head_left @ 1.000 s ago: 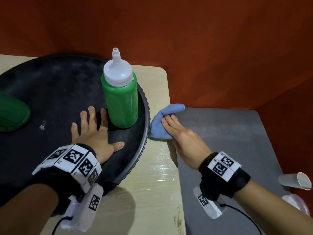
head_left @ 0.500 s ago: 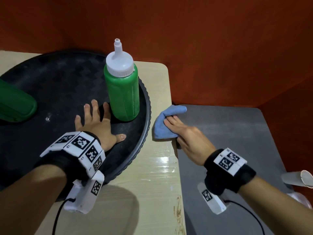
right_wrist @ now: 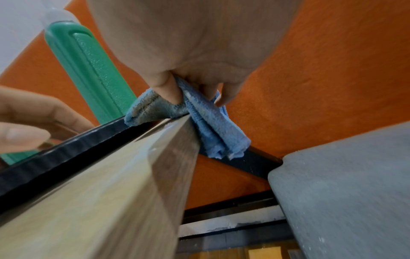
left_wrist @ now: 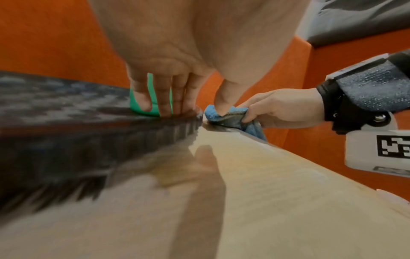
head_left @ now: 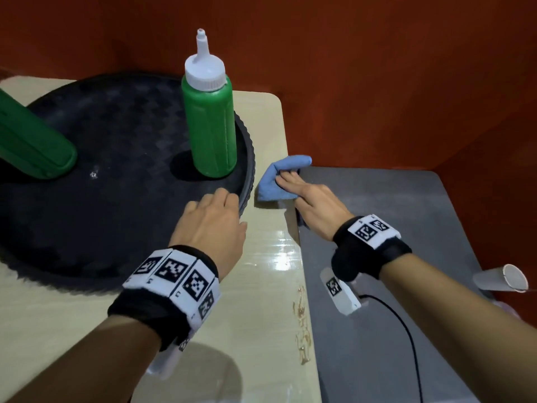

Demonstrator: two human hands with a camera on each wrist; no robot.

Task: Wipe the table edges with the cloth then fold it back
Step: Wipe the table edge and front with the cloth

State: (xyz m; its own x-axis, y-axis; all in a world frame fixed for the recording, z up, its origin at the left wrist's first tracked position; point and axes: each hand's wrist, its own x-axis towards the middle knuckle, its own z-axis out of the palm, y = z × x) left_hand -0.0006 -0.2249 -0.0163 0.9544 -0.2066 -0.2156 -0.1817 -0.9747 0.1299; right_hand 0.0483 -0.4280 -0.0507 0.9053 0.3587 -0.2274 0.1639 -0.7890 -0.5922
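Observation:
A blue cloth (head_left: 274, 181) is draped over the right edge of the beige table (head_left: 261, 289), just beside the black tray's rim. My right hand (head_left: 308, 199) grips it, thumb and fingers pinching the folds (right_wrist: 213, 129) against the table's edge (right_wrist: 173, 157). Part of the cloth hangs down the table's side. My left hand (head_left: 212, 222) is at the tray's right rim (head_left: 247, 181), fingertips (left_wrist: 164, 106) down inside the rim and thumb outside it, close to the cloth (left_wrist: 235, 119).
A green squeeze bottle (head_left: 209, 126) with a white cap stands on the round black tray near its right rim. A second green object (head_left: 32, 146) lies at the tray's left. A lower grey surface (head_left: 406, 228) adjoins the table, with a cardboard tube (head_left: 502, 279) at its right.
My left hand has moved from lying flat on the tray by the bottle to the tray's right rim. My right hand stays at the table edge with the cloth.

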